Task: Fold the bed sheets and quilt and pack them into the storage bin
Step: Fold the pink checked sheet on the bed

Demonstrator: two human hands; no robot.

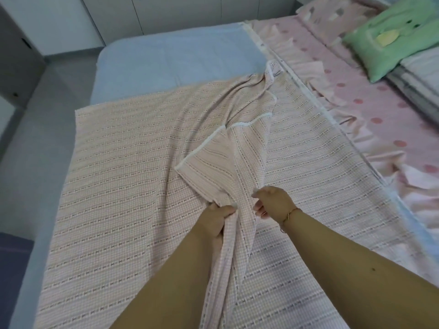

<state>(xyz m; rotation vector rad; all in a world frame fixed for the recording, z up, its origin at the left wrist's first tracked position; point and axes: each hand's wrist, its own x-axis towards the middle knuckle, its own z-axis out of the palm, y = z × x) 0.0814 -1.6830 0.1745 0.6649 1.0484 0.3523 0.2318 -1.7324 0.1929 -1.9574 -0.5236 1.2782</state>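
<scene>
- A pink checked bed sheet (pixel 114 198) with dotted stripes lies spread over a bed with a pale blue mattress cover (pixel 171 60).
- The left hand (pixel 219 220) grips a bunched ridge of the sheet near its middle, fingers curled tight around the cloth.
- The right hand (pixel 273 204) hovers just beside that ridge, fingers loosely bent and holding nothing.
- A white-edged corner (pixel 202 157) of the sheet is folded back beyond the hands.
- To the right lie a pink polka-dot quilt (pixel 370 100) and a green pillow (pixel 389 41).

Two hands (pixel 247 207), one checked sheet (pixel 114 186), one green pillow (pixel 389 39).
</scene>
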